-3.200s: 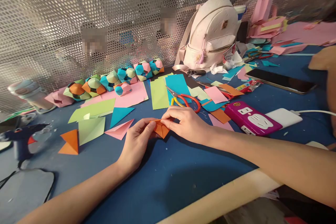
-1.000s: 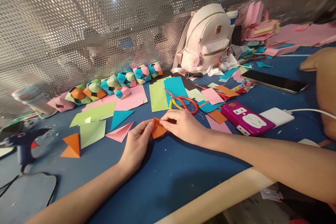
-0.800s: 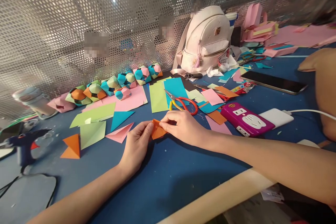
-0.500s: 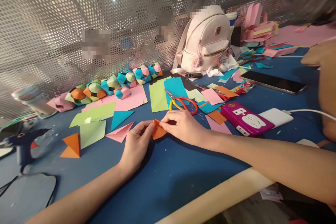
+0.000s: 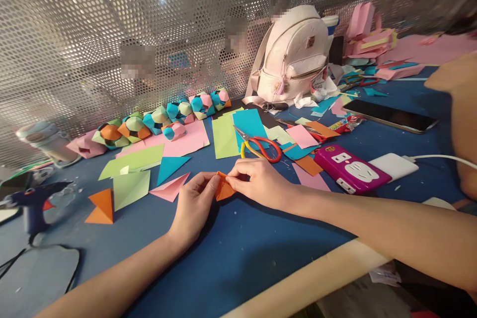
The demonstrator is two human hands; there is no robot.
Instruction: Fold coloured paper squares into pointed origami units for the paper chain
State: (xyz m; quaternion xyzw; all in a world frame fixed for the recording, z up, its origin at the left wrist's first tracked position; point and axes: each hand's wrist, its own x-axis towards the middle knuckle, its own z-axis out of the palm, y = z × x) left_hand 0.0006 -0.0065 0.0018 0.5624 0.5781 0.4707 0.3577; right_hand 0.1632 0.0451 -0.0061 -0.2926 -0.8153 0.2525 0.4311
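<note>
Scissors and papers lie on the blue table (image 5: 238, 248).

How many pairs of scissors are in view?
3: red-and-yellow-handled scissors partly over blue paper; partly covered scissors to their right; far scissors beyond the smartphone. Others may be hidden.

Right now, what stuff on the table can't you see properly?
All in the head view:
- Orange paper: partly behind the left hand and right hand.
- Scissors: yellow handle partly behind the right hand.
- Backpack badge: too small to read.
- Another person's arm: cut off by the right edge.
</note>
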